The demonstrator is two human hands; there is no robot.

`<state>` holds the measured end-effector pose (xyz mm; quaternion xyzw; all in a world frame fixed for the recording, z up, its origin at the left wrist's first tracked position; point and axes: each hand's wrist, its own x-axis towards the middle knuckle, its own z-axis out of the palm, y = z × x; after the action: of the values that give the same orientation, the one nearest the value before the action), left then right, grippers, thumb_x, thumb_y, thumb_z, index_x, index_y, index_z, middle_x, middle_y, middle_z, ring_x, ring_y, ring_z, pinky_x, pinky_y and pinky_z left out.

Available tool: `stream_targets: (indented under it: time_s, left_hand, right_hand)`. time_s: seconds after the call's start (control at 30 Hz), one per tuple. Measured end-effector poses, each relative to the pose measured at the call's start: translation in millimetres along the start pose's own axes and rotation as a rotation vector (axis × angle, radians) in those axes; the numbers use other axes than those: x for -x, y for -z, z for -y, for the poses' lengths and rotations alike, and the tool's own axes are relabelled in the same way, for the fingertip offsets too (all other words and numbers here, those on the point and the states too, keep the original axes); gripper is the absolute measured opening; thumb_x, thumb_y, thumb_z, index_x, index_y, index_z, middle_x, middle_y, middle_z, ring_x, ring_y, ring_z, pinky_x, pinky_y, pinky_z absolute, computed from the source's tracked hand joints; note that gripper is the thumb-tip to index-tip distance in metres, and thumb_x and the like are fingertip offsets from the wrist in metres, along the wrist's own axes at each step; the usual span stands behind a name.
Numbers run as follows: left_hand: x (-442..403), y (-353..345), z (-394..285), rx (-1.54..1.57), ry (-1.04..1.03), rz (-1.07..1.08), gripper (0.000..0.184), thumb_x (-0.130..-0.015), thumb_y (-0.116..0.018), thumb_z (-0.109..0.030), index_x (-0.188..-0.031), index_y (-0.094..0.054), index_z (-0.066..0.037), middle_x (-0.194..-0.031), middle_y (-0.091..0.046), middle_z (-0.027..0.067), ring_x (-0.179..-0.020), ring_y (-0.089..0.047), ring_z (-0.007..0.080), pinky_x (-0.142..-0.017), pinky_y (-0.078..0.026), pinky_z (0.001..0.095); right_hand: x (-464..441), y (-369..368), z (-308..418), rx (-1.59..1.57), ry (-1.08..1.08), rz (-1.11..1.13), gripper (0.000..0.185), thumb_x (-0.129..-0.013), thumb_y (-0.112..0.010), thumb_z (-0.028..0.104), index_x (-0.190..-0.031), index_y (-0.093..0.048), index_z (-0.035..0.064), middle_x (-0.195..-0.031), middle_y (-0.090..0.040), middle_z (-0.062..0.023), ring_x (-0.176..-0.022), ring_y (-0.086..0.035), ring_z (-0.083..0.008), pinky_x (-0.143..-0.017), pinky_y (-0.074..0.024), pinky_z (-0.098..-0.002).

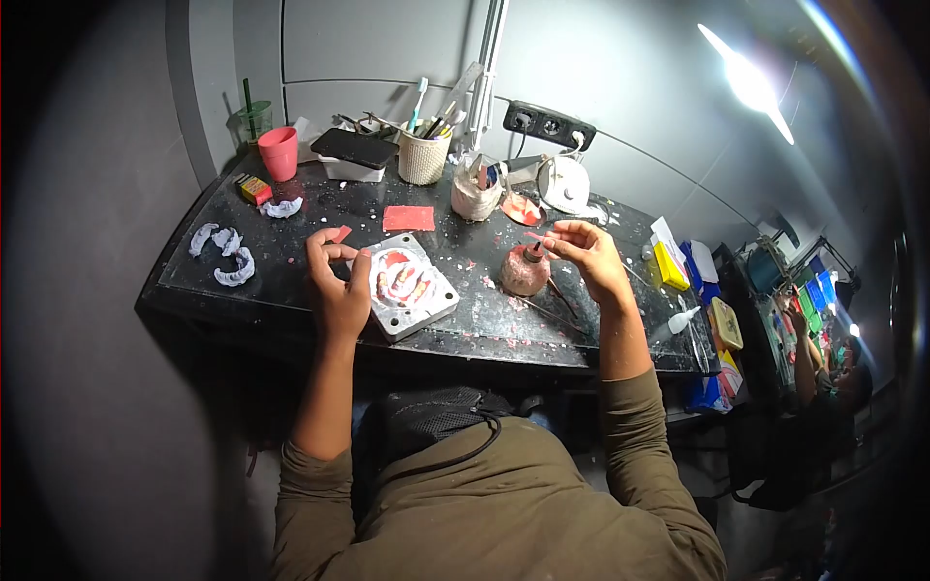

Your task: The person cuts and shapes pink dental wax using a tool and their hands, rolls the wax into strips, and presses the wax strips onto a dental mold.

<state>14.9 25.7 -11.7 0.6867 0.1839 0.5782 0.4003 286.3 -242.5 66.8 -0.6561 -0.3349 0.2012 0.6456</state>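
Nearby, bottle (524,274) beside right hand (589,257) pinching strip (534,236), mould (422,312) beside left hand (339,286) holding scrap (341,234)

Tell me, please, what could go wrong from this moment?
The right hand holds a pink strip near the tip of the round burner; if a flame burns there, which I cannot see, the fingers could get singed. The strip might also soften and drip onto the black table.
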Motion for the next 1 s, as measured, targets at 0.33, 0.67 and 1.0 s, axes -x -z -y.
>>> stream_targets:
  time_s: [0.33,0.67,1.0]
  left_hand:
    - [-0.3,0.1,1.3,0.001,-0.011,-0.009,0.042,-0.091,-0.072,-0.002,-0.128,-0.054,-0.001,-0.089,-0.066,0.0063,-0.087,-0.064,0.0161,-0.093,-0.048,0.0341]
    - [-0.5,0.0,0.7,0.02,-0.002,-0.004,0.041,-0.091,-0.072,-0.003,-0.128,-0.055,-0.001,-0.088,-0.066,0.0061,-0.086,-0.063,0.016,-0.092,-0.047,0.0345]
    - [0.8,1.3,-3.6,0.029,0.015,-0.007,0.038,-0.092,-0.072,-0.004,-0.126,-0.056,0.0,-0.087,-0.067,0.0053,-0.086,-0.063,0.0147,-0.092,-0.047,0.0341]
  right_hand:
    - [8.6,-2.3,11.5,-0.045,0.026,0.026,0.044,-0.091,-0.082,0.002,-0.127,-0.061,-0.0109,-0.115,-0.072,-0.0172,-0.104,-0.074,-0.0219,-0.097,-0.0606,-0.0346]
    - [25.0,-6.9,32.0,-0.044,0.068,0.032,0.042,-0.092,-0.082,0.002,-0.127,-0.063,-0.0087,-0.117,-0.072,-0.0167,-0.104,-0.074,-0.0215,-0.097,-0.06,-0.0345]
    - [40.1,6.8,50.9,-0.132,0.113,0.023,0.024,-0.107,-0.067,0.018,-0.111,-0.071,-0.0054,-0.095,-0.076,-0.0134,-0.085,-0.076,-0.0193,-0.08,-0.0629,-0.0315]
